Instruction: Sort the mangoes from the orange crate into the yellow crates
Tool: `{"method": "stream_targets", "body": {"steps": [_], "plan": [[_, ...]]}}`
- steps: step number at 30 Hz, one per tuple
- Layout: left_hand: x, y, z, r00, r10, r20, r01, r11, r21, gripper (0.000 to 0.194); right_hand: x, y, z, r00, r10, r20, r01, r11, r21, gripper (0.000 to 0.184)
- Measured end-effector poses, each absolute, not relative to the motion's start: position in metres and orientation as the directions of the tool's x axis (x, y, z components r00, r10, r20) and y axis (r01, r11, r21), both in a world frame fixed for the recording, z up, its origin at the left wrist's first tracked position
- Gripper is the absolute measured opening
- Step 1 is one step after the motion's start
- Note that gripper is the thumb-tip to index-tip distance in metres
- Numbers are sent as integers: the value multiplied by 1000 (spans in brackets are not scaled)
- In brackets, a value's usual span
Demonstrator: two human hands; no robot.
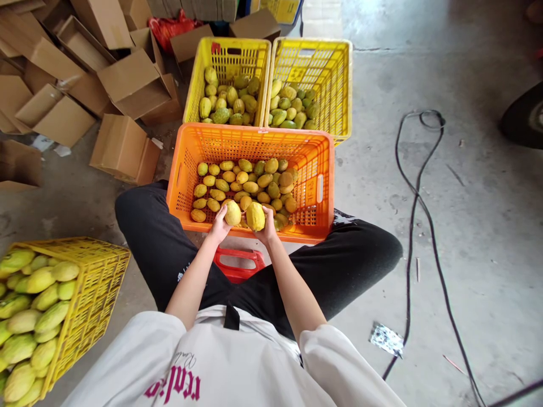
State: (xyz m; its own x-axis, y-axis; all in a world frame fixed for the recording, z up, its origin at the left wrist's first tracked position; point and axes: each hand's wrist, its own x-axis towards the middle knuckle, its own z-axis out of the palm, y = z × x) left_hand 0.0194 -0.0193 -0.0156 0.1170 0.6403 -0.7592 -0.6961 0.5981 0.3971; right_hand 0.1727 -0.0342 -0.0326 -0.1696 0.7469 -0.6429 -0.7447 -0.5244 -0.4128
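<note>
My left hand [220, 225] is closed round a yellow oval fruit [233, 213], which looks like a small melon or papaya. In my right hand [267, 226] is a second yellow fruit [255, 216], somewhat ribbed, held beside the first with a small gap. Both hands are over the near edge of an orange plastic crate [314, 169] between my knees. Inside that crate lie many yellow-green fruits [241, 178], grouped toward the left and middle. The fingers are partly hidden behind the fruits.
Two yellow crates [199, 85] with fruit stand behind the orange one. A tilted yellow crate [91, 299], full of larger fruits, is at left. Open cardboard boxes [131, 85] pile up at back left. A black cable [418, 195] loops over the floor at right, near a tyre [526, 121].
</note>
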Motion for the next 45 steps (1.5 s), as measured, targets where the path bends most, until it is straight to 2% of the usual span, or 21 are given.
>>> {"method": "stream_targets", "body": {"steps": [7, 13, 17, 25, 30, 36, 45], "plan": [[19, -17, -8, 113, 591, -799, -692, 623, 364, 35, 173, -33, -32, -185, 735, -652, -754, -532, -385, 35], [17, -19, -11, 73, 660, -748, -647, 602, 468, 22, 176, -33, -35, -117, 737, -665, -801, -466, -376, 33], [18, -22, -13, 72, 667, -742, -645, 598, 476, 16, 175, -36, -39, -107, 743, -661, -805, -455, -381, 29], [15, -23, -20, 8, 647, -763, -655, 580, 485, 16, 174, -39, -44, -96, 809, -580, -784, -420, -457, 39], [14, -22, -21, 92, 685, -723, -597, 619, 511, 25, 173, -40, -43, -48, 819, -572, -762, -400, -509, 44], [14, -18, -18, 142, 657, -740, -619, 642, 451, 31, 175, -36, -43, -172, 744, -646, -763, -516, -390, 38], [16, -17, -13, 162, 665, -729, -641, 633, 434, 28, 176, -30, -46, -158, 678, -718, -833, -483, -272, 37]]}}
